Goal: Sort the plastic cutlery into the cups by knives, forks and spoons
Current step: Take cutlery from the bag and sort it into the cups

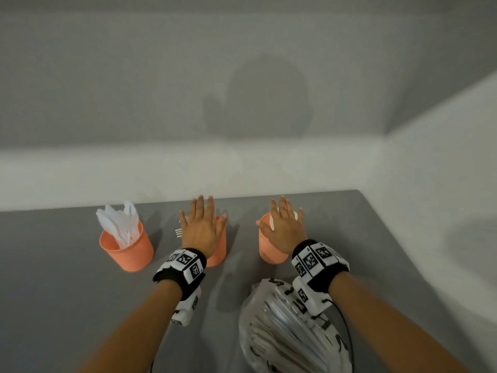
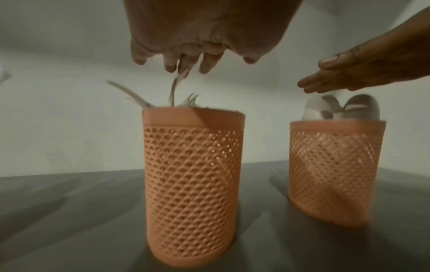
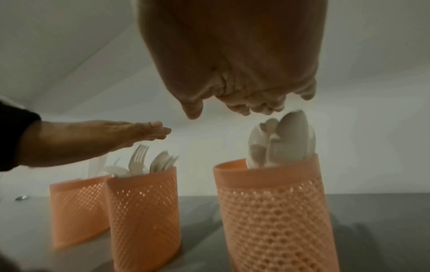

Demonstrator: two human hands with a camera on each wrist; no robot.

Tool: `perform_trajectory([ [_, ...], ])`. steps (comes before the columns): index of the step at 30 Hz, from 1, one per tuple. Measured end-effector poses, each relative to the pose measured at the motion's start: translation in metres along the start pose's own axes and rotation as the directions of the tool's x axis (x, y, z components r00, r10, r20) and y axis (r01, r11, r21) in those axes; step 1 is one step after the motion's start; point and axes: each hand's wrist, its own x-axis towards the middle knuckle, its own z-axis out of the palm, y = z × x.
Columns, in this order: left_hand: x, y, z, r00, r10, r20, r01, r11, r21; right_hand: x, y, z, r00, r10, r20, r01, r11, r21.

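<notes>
Left hand: my left hand (image 1: 202, 228) hovers flat, fingers spread and straight, over the middle cup (image 2: 193, 187); it grips nothing.
Right hand: my right hand (image 1: 285, 227) is likewise spread flat and empty, just above the right cup (image 3: 274, 217).
Forks: white forks (image 3: 139, 161) stand in the middle cup, tines up. In the left wrist view one handle rises to my fingertips (image 2: 171, 67); whether it touches them I cannot tell.
Spoons: spoons (image 3: 292, 136) fill the right cup, bowls up, close under my right fingers.
Knives: knives (image 1: 121, 224) fan out of the left cup (image 1: 126, 250), which stands apart from both hands.
Bag: a crumpled plastic bag (image 1: 285, 327) lies on the grey table (image 1: 67, 305) below my right forearm; its contents are too blurred to name.
Progress: I judge the sorting close to finished, as no loose cutlery shows on the table, though the bag could hide some.
Risk, tipping: the cups are tall and light, with the cutlery loading them high. If I lower a palm carelessly onto the protruding handles, I could lever a cup over and scatter its contents.
Risk, snagging: drawing my left hand back low could catch the tall fork and flick it out.
Risk, wrist: my right wrist gear hangs near the bag and could drag it.
</notes>
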Motion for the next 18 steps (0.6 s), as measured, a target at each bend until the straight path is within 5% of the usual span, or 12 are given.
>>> perform_trajectory([
  [8, -0.031, 0.021, -0.057, 0.995, 0.040, -0.097, -0.061, 0.972, -0.228, -0.042, -0.025, -0.049, 0.998, -0.027, -0.051, 0.035, 0.985, 0.167],
  [12, -0.051, 0.021, -0.068, 0.991, 0.106, -0.083, -0.133, 0.853, -0.505, -0.080, -0.036, -0.053, 0.985, -0.103, -0.136, 0.149, 0.908, 0.391],
  [15, -0.076, 0.019, -0.054, 0.991, 0.125, -0.050, -0.128, 0.772, -0.623, -0.116, -0.039, -0.029, 0.993, -0.117, 0.011, 0.101, 0.904, 0.415],
  [18, -0.108, 0.020, -0.030, 0.986, 0.159, 0.038, -0.093, 0.734, -0.673, -0.144, -0.032, 0.007, 0.983, -0.062, 0.175, 0.031, 0.985, 0.170],
])
